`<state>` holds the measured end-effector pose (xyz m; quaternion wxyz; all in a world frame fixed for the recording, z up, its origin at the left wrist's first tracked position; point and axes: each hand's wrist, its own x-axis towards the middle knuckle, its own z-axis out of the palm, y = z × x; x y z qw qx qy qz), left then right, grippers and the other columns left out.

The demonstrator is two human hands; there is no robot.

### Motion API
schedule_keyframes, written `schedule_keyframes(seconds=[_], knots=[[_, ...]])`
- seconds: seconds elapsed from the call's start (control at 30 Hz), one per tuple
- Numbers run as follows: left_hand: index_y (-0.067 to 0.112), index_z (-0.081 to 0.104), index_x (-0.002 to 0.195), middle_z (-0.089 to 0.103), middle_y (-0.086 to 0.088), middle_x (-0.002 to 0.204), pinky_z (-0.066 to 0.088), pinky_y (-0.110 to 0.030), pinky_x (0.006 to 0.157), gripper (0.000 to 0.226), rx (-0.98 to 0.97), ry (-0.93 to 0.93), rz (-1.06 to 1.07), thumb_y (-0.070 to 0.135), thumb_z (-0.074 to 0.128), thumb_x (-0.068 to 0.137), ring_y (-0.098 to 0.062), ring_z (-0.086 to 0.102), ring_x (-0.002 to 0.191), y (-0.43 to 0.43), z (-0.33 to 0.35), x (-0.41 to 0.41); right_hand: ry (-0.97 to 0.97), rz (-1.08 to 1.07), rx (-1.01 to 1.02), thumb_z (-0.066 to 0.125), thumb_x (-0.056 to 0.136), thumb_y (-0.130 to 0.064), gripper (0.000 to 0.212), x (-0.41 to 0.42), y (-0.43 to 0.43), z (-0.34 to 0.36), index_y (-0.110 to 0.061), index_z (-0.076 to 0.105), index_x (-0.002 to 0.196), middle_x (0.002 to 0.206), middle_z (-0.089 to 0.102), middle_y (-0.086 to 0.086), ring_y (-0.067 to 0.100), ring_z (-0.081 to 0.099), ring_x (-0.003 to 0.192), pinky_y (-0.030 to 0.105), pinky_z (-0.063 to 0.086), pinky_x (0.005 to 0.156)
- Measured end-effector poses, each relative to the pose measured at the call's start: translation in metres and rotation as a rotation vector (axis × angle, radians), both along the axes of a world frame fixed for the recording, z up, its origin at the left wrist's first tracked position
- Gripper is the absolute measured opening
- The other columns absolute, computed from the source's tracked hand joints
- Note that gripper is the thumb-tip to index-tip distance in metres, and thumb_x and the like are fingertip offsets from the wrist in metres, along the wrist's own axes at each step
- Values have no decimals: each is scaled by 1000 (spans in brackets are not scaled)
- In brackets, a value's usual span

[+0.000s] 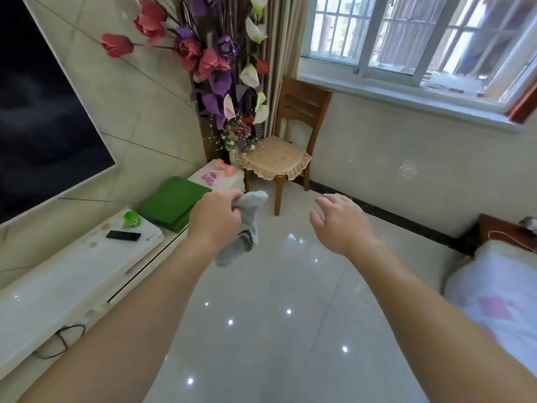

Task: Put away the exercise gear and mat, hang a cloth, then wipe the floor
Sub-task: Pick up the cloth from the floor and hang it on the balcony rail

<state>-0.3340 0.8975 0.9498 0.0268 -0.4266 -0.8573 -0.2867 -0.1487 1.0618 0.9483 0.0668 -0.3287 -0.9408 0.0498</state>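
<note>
My left hand (213,218) grips a grey cloth (247,228) that hangs crumpled below my fist, above the glossy floor (276,315). My right hand (343,222) is held out beside it, fingers spread and holding nothing. A folded green mat (171,203) lies on the white TV cabinet (72,280) at the left. Behind the mat, a pink dumbbell (223,167) and a small purple item (209,178) rest on a white box. A wooden chair (284,152) with a beige cushion stands in the corner ahead of both hands.
A large dark TV (37,112) hangs on the left wall. A tall vase of artificial flowers (220,68) stands in the corner. A green cup (131,219) and a black remote (123,235) sit on the cabinet. A bed (499,301) lies at the right, under the window (421,39).
</note>
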Motion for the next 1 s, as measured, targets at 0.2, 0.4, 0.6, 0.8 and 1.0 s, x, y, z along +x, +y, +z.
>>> schedule_keyframes(seconds=[0.2, 0.4, 0.6, 0.8, 1.0], knots=[[24, 71, 101, 62, 6, 80, 40, -27, 58, 23, 9, 4, -83, 12, 55, 88, -17, 58, 73, 84, 7, 42, 22, -116, 26, 37, 99, -34, 39, 56, 68, 6, -9, 58, 122, 127, 58, 8, 27, 47, 121, 36, 36, 105], [25, 71, 106, 70, 4, 89, 50, -28, 63, 25, 28, 23, -134, 14, 56, 89, -14, 61, 78, 157, 14, 80, 56, -206, 19, 38, 98, -35, 40, 110, 126, 10, -9, 58, 121, 126, 58, 8, 27, 47, 120, 37, 37, 104], [28, 71, 105, 71, 5, 91, 51, -30, 64, 27, 27, 29, -199, 16, 56, 87, -16, 61, 78, 219, 17, 94, 77, -310, 5, 41, 97, -33, 38, 142, 168, 10, -7, 60, 117, 123, 59, 10, 28, 47, 119, 35, 37, 102], [28, 72, 102, 72, 2, 89, 54, -35, 68, 25, 51, 20, -275, 16, 56, 86, -20, 64, 81, 286, 12, 91, 87, -413, 9, 43, 96, -31, 36, 152, 214, 6, -6, 61, 114, 122, 60, 9, 28, 48, 118, 35, 38, 97], [25, 72, 104, 71, 1, 90, 49, -31, 66, 23, 40, 4, -353, 16, 57, 89, -19, 60, 79, 364, 9, 69, 99, -508, 0, 42, 97, -32, 36, 136, 271, 5, -7, 59, 115, 122, 59, 8, 26, 47, 117, 36, 37, 98]])
